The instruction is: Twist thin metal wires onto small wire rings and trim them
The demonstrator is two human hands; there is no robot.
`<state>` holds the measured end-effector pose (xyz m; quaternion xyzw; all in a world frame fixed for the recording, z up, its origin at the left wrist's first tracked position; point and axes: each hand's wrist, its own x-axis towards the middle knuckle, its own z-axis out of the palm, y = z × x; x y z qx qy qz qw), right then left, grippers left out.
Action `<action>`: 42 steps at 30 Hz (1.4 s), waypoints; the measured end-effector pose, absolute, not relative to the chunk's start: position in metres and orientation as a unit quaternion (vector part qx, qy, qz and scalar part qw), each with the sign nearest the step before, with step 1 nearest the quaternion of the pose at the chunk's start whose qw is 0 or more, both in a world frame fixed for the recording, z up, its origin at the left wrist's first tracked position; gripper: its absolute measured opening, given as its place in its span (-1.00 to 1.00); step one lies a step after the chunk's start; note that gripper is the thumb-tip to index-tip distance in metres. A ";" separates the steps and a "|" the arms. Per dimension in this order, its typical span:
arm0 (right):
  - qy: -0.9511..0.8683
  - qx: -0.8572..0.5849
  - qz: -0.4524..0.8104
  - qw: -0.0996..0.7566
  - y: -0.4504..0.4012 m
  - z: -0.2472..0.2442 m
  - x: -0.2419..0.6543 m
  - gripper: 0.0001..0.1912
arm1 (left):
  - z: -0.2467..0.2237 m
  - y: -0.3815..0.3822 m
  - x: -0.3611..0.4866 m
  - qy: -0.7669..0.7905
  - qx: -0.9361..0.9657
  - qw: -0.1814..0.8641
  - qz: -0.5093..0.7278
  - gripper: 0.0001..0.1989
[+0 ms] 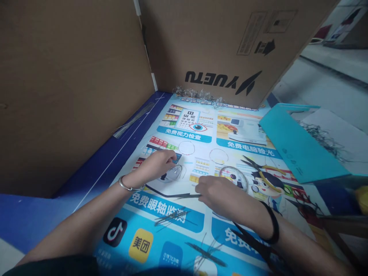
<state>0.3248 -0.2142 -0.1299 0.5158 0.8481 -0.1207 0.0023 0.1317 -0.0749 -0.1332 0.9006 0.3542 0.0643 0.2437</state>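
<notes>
My left hand point(165, 163) is closed in a pinch above the printed sheet point(198, 153). A thin curved wire point(181, 171) runs from its fingertips. To the right, my right hand point(214, 191) has its fingers pressed together; what they hold is hidden. A coil of wire point(246, 180) lies just behind my right hand. Two thin wire rings, a left ring point(178, 147) and a right ring point(210, 155), rest on the sheet beyond my hands. Nearer to me are two loose bundles of dark cut wires, one point(172, 217) by the lettering and another point(207, 253) lower down.
Pliers with yellow handles point(271, 180) lie at the right; dark-handled scissors point(253, 241) are partly under my right forearm. Tall cardboard walls point(201, 46) stand at the back and left. Tangled clear pieces point(198, 94) line the back wall. A turquoise box point(299, 149) holds tangled wire.
</notes>
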 end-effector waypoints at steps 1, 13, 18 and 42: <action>0.852 0.514 -0.102 0.014 -0.216 -0.130 0.323 -0.90 | -0.134 -0.075 0.132 0.354 0.905 0.228 0.058 -0.91; 0.870 0.489 -0.037 0.054 -0.218 -0.126 0.314 -0.80 | -0.114 -0.092 0.129 0.361 0.930 0.072 0.004 -0.87; 0.871 0.487 -0.029 0.050 -0.218 -0.128 0.315 -0.80 | -0.104 -0.124 0.106 0.317 0.934 0.159 -0.036 -0.80; 0.868 0.493 -0.056 0.018 -0.216 -0.131 0.318 -0.84 | -0.126 -0.193 0.090 0.245 0.961 0.089 -0.092 -0.87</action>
